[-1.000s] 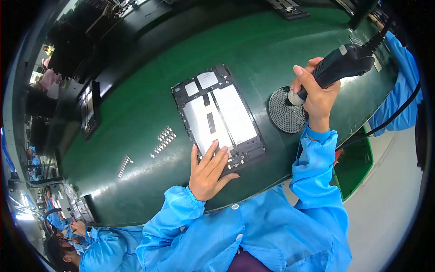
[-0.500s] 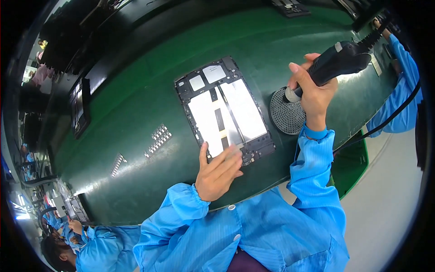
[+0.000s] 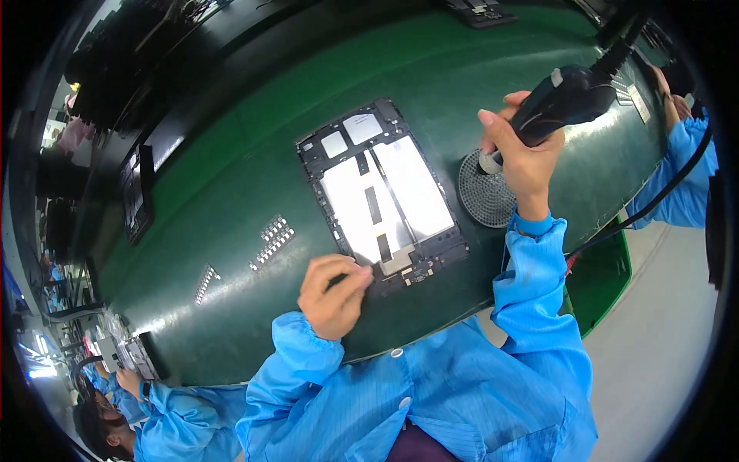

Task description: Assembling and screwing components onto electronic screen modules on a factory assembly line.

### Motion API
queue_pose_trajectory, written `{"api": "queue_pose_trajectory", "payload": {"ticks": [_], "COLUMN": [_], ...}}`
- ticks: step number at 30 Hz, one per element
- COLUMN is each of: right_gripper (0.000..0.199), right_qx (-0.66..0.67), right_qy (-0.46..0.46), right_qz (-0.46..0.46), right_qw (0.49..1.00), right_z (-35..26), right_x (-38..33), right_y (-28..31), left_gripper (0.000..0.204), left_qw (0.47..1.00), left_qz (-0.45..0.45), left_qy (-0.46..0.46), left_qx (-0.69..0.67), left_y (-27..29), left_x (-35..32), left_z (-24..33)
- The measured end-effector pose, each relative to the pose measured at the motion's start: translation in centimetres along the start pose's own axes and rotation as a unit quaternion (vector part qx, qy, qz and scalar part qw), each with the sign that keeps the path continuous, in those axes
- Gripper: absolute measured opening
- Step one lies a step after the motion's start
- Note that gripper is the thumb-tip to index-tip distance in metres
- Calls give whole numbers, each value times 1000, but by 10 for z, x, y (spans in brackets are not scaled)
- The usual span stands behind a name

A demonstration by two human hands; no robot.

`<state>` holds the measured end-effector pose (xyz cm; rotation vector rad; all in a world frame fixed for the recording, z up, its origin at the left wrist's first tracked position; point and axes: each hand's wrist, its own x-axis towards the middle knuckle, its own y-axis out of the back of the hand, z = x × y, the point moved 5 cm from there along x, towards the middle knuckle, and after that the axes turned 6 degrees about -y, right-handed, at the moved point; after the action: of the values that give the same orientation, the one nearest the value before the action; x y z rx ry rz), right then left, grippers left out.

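An opened tablet [image 3: 419, 189] lies on the green table in front of me, its white battery panels and black frame face up. My left hand [image 3: 332, 296] is closed, with thumb and fingertips together at the tablet's near left corner. In my right hand [image 3: 530, 165] is a black corded electric screwdriver [image 3: 562, 104], tilted, its cable rising to the upper right. Its pale nose sits over a round grey tray with small holes [image 3: 483, 196], just right of the tablet. The driver's tip is too small to make out.
Two strips of small metallic parts [image 3: 273, 240] [image 3: 205, 283] lie left of the tablet. Another dark tablet part [image 3: 137, 196] stands at the far left, and one more [image 3: 483, 11] at the back. A green bin [image 3: 604, 285] is below the right edge. Co-workers sit at both sides.
My left hand has moved left and curled, off the tablet's lower middle to its near left corner. My right hand and the screwdriver have shifted slightly left, still above the round tray.
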<state>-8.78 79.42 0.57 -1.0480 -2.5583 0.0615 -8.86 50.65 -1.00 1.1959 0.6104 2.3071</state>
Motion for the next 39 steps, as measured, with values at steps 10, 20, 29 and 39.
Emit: {"api": "queue_pose_trajectory", "payload": {"ticks": [10,20,29,39], "right_gripper": [28,35,36,28], "right_qx": [-35,60,106,99], "right_qy": [-28,58,36,5], "right_qz": [11,-37,-163,-238], "right_qw": [999,996,980,966], "right_z": [-5,-40,-54,-25], "right_x": [-5,-18,-41,-47], "right_y": [-4,-34,-115,-189], "left_gripper": [8,11,15,15], "left_qw": [896,847,891,846], "left_qz": [149,49,15,1], "left_qy": [343,404,379,460], "left_qx": [-241,-341,-249,-271], "left_y": [22,13,3,6], "left_x": [-25,4,21,28], "left_z": [-62,-95,-118,-126]}}
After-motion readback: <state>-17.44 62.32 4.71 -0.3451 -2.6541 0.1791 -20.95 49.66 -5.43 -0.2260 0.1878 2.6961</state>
